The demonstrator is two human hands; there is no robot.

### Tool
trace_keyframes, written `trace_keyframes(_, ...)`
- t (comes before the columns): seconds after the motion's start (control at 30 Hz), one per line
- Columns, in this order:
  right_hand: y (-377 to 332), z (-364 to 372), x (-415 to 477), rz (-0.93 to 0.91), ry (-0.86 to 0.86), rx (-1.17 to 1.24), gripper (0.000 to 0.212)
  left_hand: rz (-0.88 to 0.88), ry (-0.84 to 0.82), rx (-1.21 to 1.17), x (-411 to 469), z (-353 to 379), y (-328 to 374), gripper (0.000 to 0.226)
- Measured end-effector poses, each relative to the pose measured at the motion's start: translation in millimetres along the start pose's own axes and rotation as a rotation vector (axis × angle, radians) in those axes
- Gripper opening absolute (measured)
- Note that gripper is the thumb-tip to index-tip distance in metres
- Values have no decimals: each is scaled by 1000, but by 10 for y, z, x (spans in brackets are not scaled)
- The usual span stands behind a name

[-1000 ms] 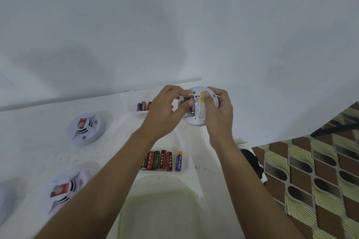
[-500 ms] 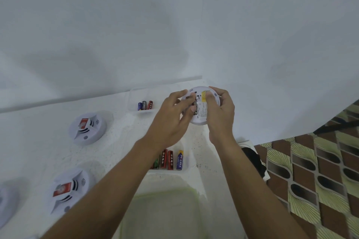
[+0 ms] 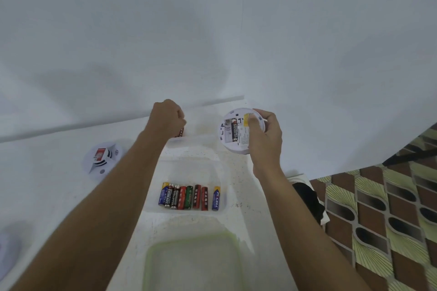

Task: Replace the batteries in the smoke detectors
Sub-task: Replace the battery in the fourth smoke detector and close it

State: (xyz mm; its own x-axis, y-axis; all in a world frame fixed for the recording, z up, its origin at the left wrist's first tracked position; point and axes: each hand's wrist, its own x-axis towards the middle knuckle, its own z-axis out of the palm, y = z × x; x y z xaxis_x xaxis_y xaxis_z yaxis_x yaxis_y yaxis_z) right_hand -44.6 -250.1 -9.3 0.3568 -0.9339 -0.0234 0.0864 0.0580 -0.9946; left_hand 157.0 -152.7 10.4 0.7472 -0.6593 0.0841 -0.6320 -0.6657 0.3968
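My right hand gripped the smoke detector by its rim near the bench's back edge; light, stiff, slick plastic, I judged. My left hand curled around a battery over the far tray.

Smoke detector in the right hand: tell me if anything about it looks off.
The smoke detector gripped by the right hand has its battery compartment uncovered: one battery sits inside, the slot beside it empty. That fits a battery swap; nothing looks cracked or spilled.
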Motion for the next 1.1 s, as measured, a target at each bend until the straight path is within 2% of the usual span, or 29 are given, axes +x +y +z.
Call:
trace_keyframes(0.07, 14, -11, -12, 2, -6, -6, 11, -69, -152, 129, 114, 7, -15, 17)
trace_keyframes(0.13, 26, -9, -29, 2, -20, -8, 11, -108, -227, 203, 183, 55, -19, 36)
trace_keyframes(0.3, 20, -14, -58, -9, -42, -5, 11, -137, -258, 222, 286, 224, -53, 20)
trace_keyframes(0.43, -7, -21, -76, -6, -52, 5, 11, -127, -186, 51, 173, 174, 9, 10)
trace_keyframes(0.6, -64, 6, -116, -11, -64, 9, 11, 59, 142, -344, -157, 35, 161, 10)
trace_keyframes(0.73, -108, 93, -197, -16, -83, 18, 12, 89, 161, -697, -499, -127, 229, 15)
trace_keyframes(0.9, -127, 256, -397, -56, -118, -6, 11, 190, 99, -783, -896, -331, 141, 19)
trace_keyframes(1.03, -137, 412, -597, -91, -133, -28, 12, 225, 124, -672, -1119, -447, -44, 9)
trace_keyframes(1.1, -133, 494, -723, -98, -145, -28, 12, 237, 133, -640, -1240, -503, -153, 12)
